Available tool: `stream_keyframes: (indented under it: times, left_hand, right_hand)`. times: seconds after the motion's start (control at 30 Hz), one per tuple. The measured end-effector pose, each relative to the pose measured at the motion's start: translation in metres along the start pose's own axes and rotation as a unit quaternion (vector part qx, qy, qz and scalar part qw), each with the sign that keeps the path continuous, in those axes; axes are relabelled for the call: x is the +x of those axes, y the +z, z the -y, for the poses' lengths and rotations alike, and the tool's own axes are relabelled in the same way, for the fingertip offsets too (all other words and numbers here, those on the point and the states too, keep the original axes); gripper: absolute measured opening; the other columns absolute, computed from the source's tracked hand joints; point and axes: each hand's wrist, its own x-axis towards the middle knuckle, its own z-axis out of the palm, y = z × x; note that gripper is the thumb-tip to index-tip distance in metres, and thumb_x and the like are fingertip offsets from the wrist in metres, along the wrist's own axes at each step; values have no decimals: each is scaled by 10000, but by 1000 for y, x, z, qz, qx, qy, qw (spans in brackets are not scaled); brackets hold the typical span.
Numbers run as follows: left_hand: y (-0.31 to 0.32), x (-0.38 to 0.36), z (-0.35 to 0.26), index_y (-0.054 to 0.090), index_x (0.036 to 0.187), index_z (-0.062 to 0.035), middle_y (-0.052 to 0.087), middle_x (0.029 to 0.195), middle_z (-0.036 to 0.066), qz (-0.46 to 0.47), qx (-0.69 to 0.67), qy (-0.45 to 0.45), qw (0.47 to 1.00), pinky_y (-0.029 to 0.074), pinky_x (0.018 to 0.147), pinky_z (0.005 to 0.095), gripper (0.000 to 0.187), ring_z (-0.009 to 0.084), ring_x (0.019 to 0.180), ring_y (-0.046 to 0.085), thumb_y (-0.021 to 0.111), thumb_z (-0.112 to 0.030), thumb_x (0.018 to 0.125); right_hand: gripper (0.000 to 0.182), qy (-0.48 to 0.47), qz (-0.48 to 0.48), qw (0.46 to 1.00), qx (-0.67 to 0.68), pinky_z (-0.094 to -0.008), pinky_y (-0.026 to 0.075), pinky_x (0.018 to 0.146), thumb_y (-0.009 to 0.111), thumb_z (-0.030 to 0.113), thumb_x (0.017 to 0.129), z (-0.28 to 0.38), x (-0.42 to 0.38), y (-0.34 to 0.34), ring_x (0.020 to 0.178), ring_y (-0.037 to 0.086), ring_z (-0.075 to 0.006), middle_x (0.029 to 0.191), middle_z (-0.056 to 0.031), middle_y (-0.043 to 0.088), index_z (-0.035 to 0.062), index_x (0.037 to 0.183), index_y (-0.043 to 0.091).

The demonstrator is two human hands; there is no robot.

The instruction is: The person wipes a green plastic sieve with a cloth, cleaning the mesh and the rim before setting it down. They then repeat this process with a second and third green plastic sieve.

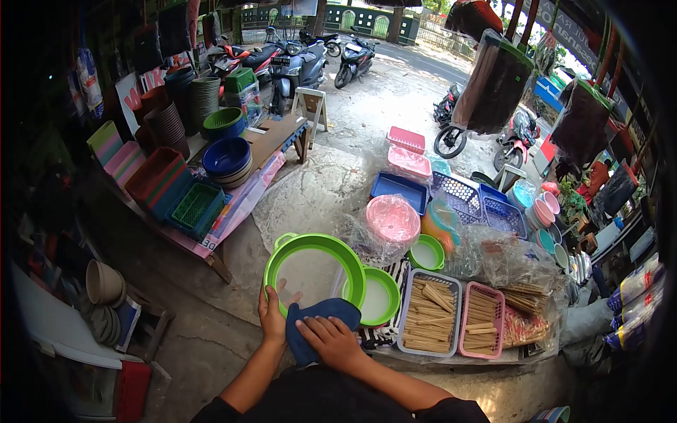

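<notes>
A large round sieve with a bright green rim and pale mesh is held up in front of me. My left hand grips its lower left rim; some fingers show faintly through the mesh. Over the near rim hangs a dark blue cloth, with my right hand pressing and holding it there. Just right of the large sieve is a smaller green-rimmed sieve, partly overlapped by it.
Right of the sieves stand a grey basket and a pink basket of wooden sticks. Plastic-wrapped pink basins lie beyond. A left table carries stacked tubs and baskets. Wrapped goods hang overhead; motorbikes are parked outside.
</notes>
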Motion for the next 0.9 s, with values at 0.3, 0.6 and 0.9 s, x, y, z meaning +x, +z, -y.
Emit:
stream_keyframes:
  times: [0.3,0.6,0.9]
  left_hand:
    - [-34,30,-67,319,1486,-113,389,1485,245,143,45,-158,976,559,762,476,640,457,1072,624,415,-539,1018]
    - [13,-6,-40,167,1564,-143,332,1519,208,93,-26,-73,993,432,1018,464,650,333,1302,466,482,-260,1008]
    - [4,-11,-32,279,1511,-37,521,1348,205,86,59,25,994,486,968,358,502,264,1209,567,406,-184,1048]
  right_hand:
    - [427,-114,4,993,17,-371,428,1022,535,164,879,-58,-10,-35,1080,612,-178,1108,-31,640,159,1301,598]
    - [348,75,-70,994,40,-396,403,1022,553,158,866,-24,20,-29,1054,622,-193,1092,-53,660,107,1200,634]
    - [399,32,30,989,140,-420,382,1043,534,123,860,-35,16,-36,1100,614,-216,1144,-61,647,101,1254,596]
